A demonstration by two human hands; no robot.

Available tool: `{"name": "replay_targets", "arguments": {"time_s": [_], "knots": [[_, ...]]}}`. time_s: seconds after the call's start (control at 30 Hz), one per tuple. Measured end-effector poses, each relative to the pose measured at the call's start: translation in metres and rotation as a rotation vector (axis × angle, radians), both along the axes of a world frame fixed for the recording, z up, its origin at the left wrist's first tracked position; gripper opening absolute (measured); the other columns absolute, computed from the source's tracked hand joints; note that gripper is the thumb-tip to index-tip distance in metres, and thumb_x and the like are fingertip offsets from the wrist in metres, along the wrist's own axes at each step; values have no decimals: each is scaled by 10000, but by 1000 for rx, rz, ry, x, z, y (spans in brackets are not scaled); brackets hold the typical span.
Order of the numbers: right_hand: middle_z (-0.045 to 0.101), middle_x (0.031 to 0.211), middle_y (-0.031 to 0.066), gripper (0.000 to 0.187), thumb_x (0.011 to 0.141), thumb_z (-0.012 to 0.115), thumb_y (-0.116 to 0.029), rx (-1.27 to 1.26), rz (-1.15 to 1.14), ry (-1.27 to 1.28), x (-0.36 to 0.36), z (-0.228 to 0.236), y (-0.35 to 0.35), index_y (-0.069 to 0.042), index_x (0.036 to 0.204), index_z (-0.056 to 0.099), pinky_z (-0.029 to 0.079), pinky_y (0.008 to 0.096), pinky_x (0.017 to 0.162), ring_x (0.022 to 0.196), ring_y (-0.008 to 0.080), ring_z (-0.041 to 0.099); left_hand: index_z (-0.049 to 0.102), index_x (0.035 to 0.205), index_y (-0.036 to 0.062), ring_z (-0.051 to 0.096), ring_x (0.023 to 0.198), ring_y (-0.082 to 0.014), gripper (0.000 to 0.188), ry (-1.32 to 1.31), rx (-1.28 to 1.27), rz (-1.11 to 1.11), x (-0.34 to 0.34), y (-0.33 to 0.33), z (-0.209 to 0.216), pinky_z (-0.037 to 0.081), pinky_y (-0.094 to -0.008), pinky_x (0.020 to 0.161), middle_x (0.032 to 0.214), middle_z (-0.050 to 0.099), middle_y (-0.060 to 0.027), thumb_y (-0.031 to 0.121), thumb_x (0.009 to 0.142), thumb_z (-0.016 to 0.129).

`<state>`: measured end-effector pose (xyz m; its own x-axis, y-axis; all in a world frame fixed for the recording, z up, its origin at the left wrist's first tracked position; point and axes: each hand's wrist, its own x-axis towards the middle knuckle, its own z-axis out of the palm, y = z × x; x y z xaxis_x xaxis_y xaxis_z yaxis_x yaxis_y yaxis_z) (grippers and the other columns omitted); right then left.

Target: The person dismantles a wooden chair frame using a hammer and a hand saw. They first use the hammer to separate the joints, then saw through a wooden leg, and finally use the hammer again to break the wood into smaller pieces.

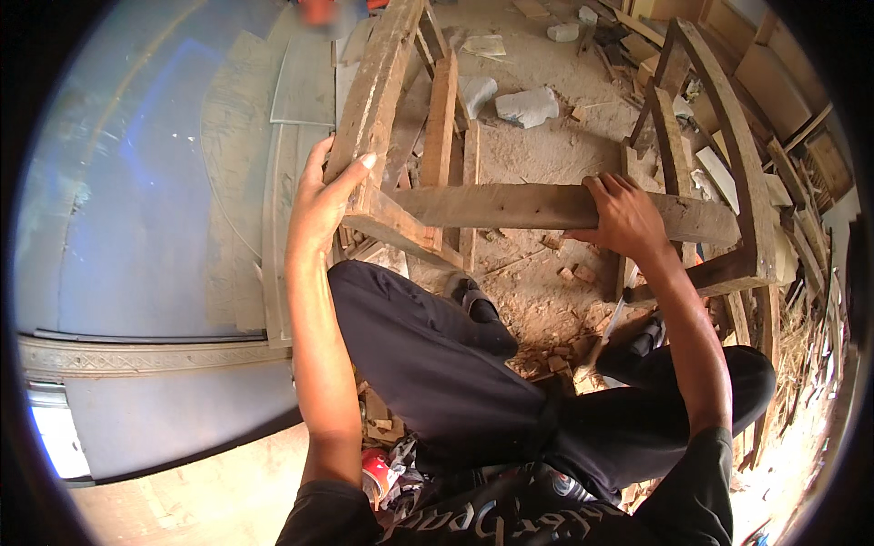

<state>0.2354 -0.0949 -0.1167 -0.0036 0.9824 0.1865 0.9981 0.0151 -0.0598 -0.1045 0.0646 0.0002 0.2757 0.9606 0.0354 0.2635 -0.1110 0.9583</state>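
Note:
My left hand (316, 202) is wrapped round the near corner of a rough wooden frame (371, 96), its thumb on the top face. A flat wooden crosspiece (510, 207) runs from this frame to a second wooden frame (734, 118) on the right. Toward the crosspiece's right end, my right hand (626, 217) is closed over it, fingers on the upper edge. The crosspiece's right end overlaps the second frame; whether it is fastened there I cannot tell. Its left end meets the first frame just right of my left hand.
A large blue-grey panel (164, 200) stands along the left. Pale stone-like lumps (528, 107) and wood chips lie on the dusty floor (537, 155). Scrap boards (774, 82) are heaped at the right. A red can (375, 475) sits close to my body.

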Motion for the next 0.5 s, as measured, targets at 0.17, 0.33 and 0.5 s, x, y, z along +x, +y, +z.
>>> {"name": "replay_targets", "arguments": {"time_s": [0.17, 0.33, 0.5], "knots": [[644, 1152, 194, 858, 693, 792, -631, -20, 13, -22, 9, 5, -2, 16, 1209, 563, 440, 451, 1052, 1118, 339, 640, 478, 1400, 13, 599, 1137, -233, 681, 41, 31, -14, 9, 4, -5, 478, -352, 937, 1240, 613, -166, 306, 867, 785], [669, 1133, 202, 819, 737, 700, -705, -12, 72, -179, 10, 30, 5, -3, 1158, 660, 476, 435, 1000, 1043, 316, 678, 413, 1492, 41, 501, 1296, -278, 835, 39, -59, -26, 8, -2, -11, 382, -395, 1077, 1392, 526, -178, 419, 844, 781], [705, 963, 177, 826, 711, 715, -746, -211, 89, -38, 20, 54, 12, 10, 1039, 663, 536, 421, 864, 874, 347, 711, 463, 1425, 24, 554, 1199, -212, 647, 54, 36, 0, 14, -8, -7, 428, -349, 1026, 1292, 587, -141, 281, 905, 747]]}}
